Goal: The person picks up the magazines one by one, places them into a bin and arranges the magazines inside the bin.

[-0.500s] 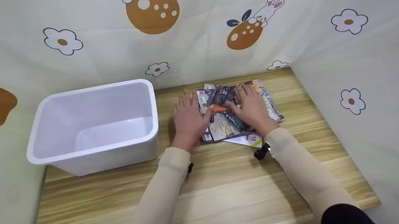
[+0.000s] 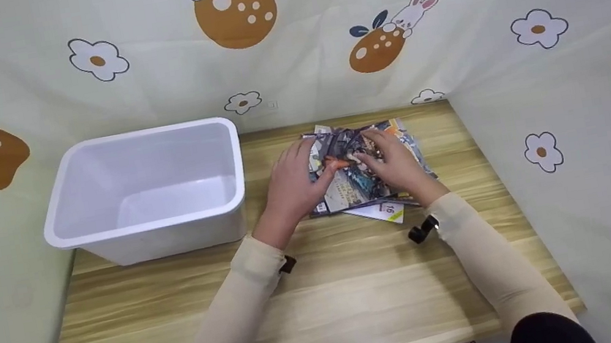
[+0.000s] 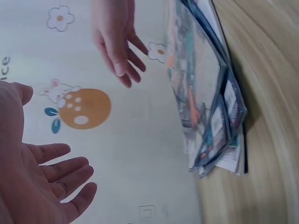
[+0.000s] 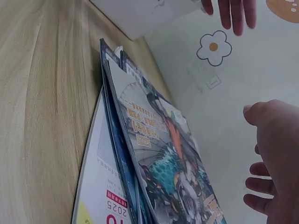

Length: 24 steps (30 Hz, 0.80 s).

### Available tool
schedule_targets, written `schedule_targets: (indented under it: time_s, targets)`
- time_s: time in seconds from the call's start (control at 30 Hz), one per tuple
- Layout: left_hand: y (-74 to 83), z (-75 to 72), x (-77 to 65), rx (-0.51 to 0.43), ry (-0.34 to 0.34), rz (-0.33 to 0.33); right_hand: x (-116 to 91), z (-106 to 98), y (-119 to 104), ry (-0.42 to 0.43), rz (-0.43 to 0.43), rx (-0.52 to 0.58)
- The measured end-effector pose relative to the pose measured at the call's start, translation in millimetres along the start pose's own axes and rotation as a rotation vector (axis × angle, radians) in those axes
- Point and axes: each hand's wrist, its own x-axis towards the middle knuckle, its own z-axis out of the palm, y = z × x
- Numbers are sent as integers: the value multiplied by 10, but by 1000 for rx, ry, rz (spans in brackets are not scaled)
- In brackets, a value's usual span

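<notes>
A stack of several magazines (image 2: 346, 194) lies unevenly piled at the back of the table, the top one with a colourful illustrated cover. Above its left side is my left hand (image 2: 290, 186), and my right hand (image 2: 398, 167) is over its right side. Both wrist views show the two hands raised off the covers, fingers relaxed and holding nothing. From the right, the pile (image 4: 161, 144) shows fanned, shifted edges, with a white-covered magazine (image 4: 100, 186) sticking out underneath.
A white plastic bin (image 2: 150, 226) stands left of the magazines, with nothing visible inside. The wood-grain table (image 2: 339, 296) meets a patterned curtain (image 2: 167, 89) at the back and sides. A black wrist camera (image 2: 424, 229) sits at the right cuff.
Both hands have lifted off the top magazine, where they lay flat half a second ago. The wrists have drawn apart a little, while the magazines look much the same.
</notes>
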Motion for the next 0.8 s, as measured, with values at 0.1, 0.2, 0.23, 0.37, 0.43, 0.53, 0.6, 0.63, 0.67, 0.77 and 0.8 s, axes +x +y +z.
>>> schedule_targets:
  time_s: [0.1,0.2,0.23,0.37,0.43,0.53,0.6,0.63,0.67,0.77,0.8]
  targets:
    - [46,-86,-43,-21,12,13,-17,-45,7,-5,-15,23]
    - [71,-179,-90,-51,8,17,-25,-78,24,-12,-33,33]
    - [79,-216,-108,-65,7,19,-24,-89,30,-11,-45,34]
    - [101,-400,-179,-90,-10,35,-15,-125,53,-6,-90,33]
    - [106,-500,-216,-94,-16,39,-18,-139,67,-8,-98,32]
    - [90,-653,-265,-95,-10,49,-25,-154,81,-21,-89,40]
    - [60,-764,-301,-95,3,50,-29,-164,84,-28,-87,47]
    - [38,-825,-318,-90,11,52,-28,-167,87,-31,-86,49]
    - [10,-887,-336,-87,18,55,-27,-168,89,-32,-87,49]
    - [-106,-1078,-399,-62,38,51,-28,-170,103,-34,-86,38]
    - [-156,-1144,-422,-51,46,50,-28,-167,114,-38,-82,34]
